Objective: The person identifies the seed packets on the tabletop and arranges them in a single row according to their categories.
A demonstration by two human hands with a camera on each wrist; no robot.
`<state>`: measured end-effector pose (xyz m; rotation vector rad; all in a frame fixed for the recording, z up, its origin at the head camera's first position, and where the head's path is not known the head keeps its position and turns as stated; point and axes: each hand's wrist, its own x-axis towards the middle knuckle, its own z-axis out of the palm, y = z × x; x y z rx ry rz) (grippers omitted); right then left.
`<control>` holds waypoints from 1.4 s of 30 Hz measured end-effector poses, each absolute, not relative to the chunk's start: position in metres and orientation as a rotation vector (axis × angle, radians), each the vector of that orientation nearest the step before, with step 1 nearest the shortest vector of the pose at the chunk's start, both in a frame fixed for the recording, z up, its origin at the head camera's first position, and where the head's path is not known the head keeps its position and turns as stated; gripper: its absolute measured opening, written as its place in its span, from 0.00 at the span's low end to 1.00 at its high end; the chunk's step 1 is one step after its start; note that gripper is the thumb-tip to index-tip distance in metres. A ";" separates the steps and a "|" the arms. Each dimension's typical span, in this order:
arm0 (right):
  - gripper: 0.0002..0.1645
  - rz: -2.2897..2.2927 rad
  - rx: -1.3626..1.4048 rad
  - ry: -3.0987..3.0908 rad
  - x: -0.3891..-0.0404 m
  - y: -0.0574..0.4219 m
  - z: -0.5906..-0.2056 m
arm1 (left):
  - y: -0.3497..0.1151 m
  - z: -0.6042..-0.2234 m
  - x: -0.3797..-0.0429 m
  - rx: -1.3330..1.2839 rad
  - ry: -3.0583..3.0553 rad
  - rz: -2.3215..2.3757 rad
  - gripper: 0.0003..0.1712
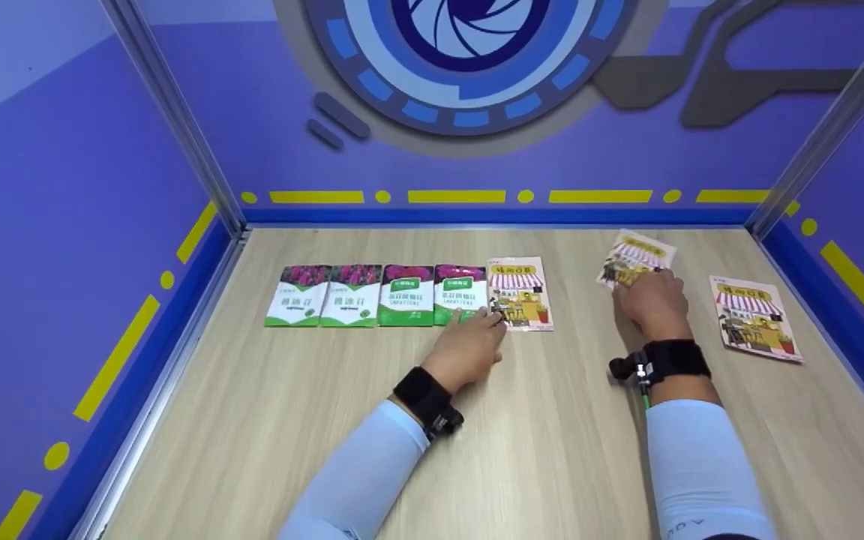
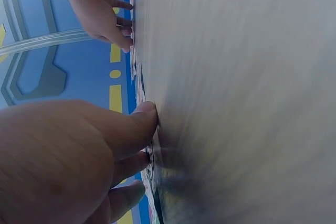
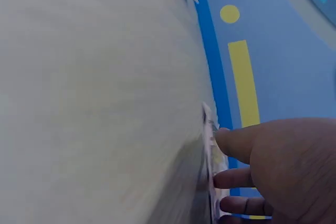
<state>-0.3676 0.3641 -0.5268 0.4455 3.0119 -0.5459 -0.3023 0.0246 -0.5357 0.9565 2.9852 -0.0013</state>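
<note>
My left hand [image 1: 466,349] reaches to the row of flat seed packets, its fingertips at the lower edges of a green packet with pink flowers [image 1: 460,289] and the pink packet with a striped awning [image 1: 518,281] beside it. In the left wrist view, the thumb [image 2: 144,116] lies at the packets' edge. Farther right, my right hand [image 1: 655,304] rests its fingertips on a second awning packet [image 1: 640,253], which lies turned at an angle and is partly covered by the hand. In the right wrist view, thumb and fingers touch the face of this packet [image 3: 209,156], fingers apart.
The row continues left with another green packet [image 1: 406,296] and two white-and-green packets with magenta flowers [image 1: 352,296]. A third awning packet [image 1: 756,316] lies slightly tilted at the right of the wooden table [image 1: 552,450]. Blue printed walls [image 1: 462,172] enclose the back and sides.
</note>
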 end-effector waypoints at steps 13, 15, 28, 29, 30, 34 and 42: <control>0.34 -0.431 0.132 3.049 -0.357 0.326 -0.532 | 0.024 -0.538 -0.301 0.942 2.984 0.009 0.31; 0.33 -0.407 0.091 3.030 -0.356 0.324 -0.530 | 0.024 -0.538 -0.300 0.939 2.986 0.004 0.31; 0.32 -0.408 0.041 2.956 -0.348 0.308 -0.520 | 0.024 -0.536 -0.301 0.952 2.981 -0.035 0.32; 0.32 -0.410 0.039 2.955 -0.347 0.307 -0.519 | 0.024 -0.537 -0.301 0.950 2.979 -0.036 0.31; 0.31 -0.413 0.035 2.954 -0.346 0.307 -0.519 | 0.024 -0.537 -0.301 0.948 2.979 -0.037 0.32; 0.30 -0.416 0.007 2.963 -0.345 0.306 -0.519 | 0.025 -0.535 -0.301 0.940 2.977 -0.042 0.33; 0.26 -0.445 -0.047 2.995 -0.344 0.306 -0.520 | 0.029 -0.530 -0.298 0.964 2.962 -0.032 0.35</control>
